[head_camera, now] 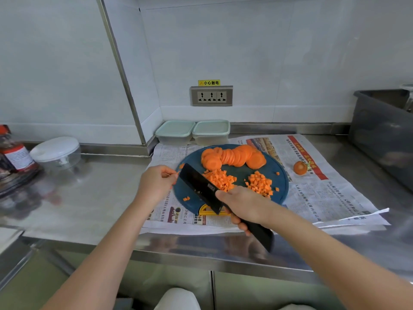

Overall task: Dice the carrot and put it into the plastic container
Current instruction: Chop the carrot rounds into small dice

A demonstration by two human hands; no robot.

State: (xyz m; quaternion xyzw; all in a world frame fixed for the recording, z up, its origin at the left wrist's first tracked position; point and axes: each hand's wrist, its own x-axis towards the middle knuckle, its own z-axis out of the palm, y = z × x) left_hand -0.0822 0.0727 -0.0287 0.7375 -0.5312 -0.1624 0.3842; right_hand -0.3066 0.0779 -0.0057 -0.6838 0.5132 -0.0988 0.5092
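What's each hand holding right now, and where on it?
Right hand grips the knife by its handle. Left hand has its fingertips pinched near the blade tip; whether they hold anything cannot be told.

a kitchen: steel counter (93, 198), cutting board (282, 184), food containers (175, 130).

Carrot slices (232, 156) fanned; dice piles (260, 183) nearer; lidded plastic containers (175, 130) behind.

Right hand (243, 204) grips knife (199, 186) over diced carrot (220, 179)
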